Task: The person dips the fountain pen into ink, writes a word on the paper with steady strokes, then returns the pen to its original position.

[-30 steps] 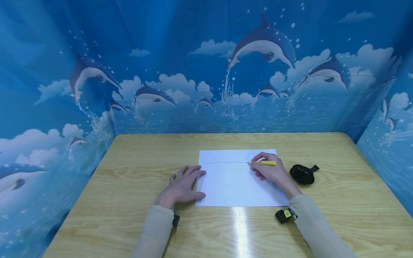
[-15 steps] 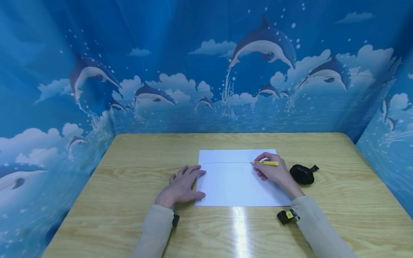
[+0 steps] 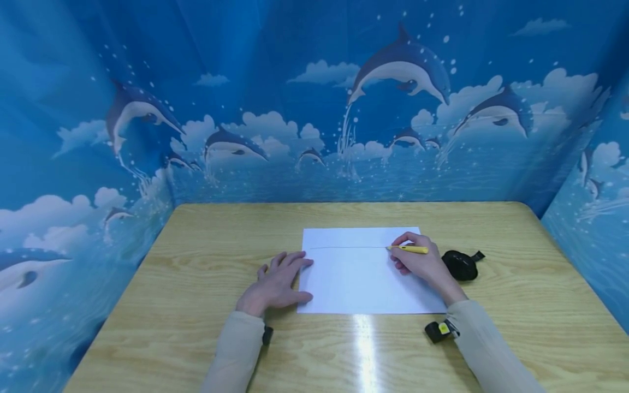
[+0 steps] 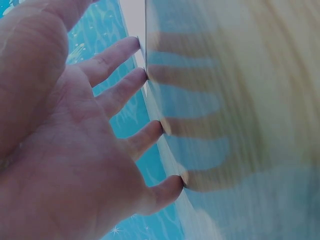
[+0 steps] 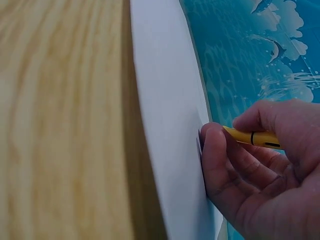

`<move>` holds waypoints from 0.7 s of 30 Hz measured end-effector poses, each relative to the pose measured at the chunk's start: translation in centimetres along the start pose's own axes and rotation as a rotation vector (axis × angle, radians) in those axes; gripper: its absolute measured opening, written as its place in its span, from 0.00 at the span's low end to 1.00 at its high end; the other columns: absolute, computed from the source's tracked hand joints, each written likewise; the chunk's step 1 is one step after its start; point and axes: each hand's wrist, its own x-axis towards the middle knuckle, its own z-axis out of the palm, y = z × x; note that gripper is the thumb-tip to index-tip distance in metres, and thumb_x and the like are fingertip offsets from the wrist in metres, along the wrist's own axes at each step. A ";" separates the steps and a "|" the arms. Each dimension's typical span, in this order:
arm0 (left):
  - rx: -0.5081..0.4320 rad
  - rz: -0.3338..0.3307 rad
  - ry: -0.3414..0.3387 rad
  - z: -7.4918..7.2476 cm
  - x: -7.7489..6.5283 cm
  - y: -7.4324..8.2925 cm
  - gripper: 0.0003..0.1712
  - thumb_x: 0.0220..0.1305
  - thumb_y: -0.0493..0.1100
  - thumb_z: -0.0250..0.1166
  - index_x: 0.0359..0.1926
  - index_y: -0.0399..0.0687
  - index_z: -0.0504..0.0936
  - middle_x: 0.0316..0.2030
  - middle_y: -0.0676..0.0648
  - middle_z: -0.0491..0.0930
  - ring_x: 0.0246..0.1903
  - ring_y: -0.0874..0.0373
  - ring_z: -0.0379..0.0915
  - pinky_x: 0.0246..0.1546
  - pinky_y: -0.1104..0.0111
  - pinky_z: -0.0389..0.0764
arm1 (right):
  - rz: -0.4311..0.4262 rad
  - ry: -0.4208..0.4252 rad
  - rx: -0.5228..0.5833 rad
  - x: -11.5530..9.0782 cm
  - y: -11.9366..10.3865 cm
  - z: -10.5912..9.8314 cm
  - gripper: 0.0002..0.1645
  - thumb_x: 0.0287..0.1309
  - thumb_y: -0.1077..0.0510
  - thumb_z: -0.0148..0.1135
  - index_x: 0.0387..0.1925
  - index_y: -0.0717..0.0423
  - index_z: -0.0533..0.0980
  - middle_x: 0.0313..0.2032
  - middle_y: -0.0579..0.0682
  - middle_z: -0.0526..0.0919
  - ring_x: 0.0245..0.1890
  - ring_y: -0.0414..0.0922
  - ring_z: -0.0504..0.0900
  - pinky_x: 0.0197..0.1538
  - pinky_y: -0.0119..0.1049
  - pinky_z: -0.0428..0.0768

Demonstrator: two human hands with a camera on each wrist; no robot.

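A white sheet of paper (image 3: 354, 281) lies on the wooden table, with a thin dark line (image 3: 349, 247) across its upper part. My right hand (image 3: 420, 262) pinches a yellow pen (image 3: 416, 249), its tip at the line's right end. In the right wrist view, thumb and fingers close round the pen (image 5: 257, 137), and its tip is hidden behind the fingers. On the paper's left side, my left hand (image 3: 275, 286) rests with fingers spread, some fingertips over the edge. The left wrist view shows the fingertips of this left hand (image 4: 95, 140) pressing down on the surface.
To the right of the paper sits a shiny black object (image 3: 460, 266) with a short tab. Small black devices are strapped at both wrists, the right one (image 3: 437, 331) just below the paper. A blue dolphin-print curtain (image 3: 295, 109) hangs behind the wooden table (image 3: 216, 234).
My right hand has slid a little to the right with the pen, and the dark line on the paper has grown longer that way. The left hand has stayed put.
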 end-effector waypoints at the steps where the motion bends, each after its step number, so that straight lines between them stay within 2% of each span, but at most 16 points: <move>1: -0.002 0.000 0.000 0.0 0.0 0.0 0.41 0.62 0.57 0.72 0.74 0.63 0.68 0.80 0.52 0.55 0.80 0.38 0.41 0.71 0.28 0.47 | -0.001 0.003 -0.001 0.0 0.0 0.0 0.16 0.68 0.51 0.62 0.50 0.57 0.77 0.37 0.53 0.89 0.27 0.41 0.84 0.31 0.34 0.85; 14: -0.008 0.015 0.001 -0.1 -0.1 0.0 0.41 0.62 0.57 0.71 0.74 0.62 0.68 0.80 0.52 0.55 0.80 0.37 0.41 0.71 0.28 0.47 | -0.046 0.016 0.007 -0.4 0.5 -0.2 0.15 0.70 0.54 0.60 0.49 0.60 0.76 0.39 0.57 0.89 0.29 0.40 0.86 0.33 0.34 0.87; 21: -0.023 0.025 -0.002 -0.2 -0.3 0.1 0.41 0.63 0.56 0.71 0.75 0.61 0.68 0.80 0.52 0.54 0.80 0.37 0.41 0.71 0.27 0.46 | -0.044 0.025 0.016 -0.5 0.6 -0.3 0.15 0.71 0.53 0.59 0.50 0.60 0.75 0.40 0.58 0.89 0.30 0.40 0.86 0.34 0.33 0.87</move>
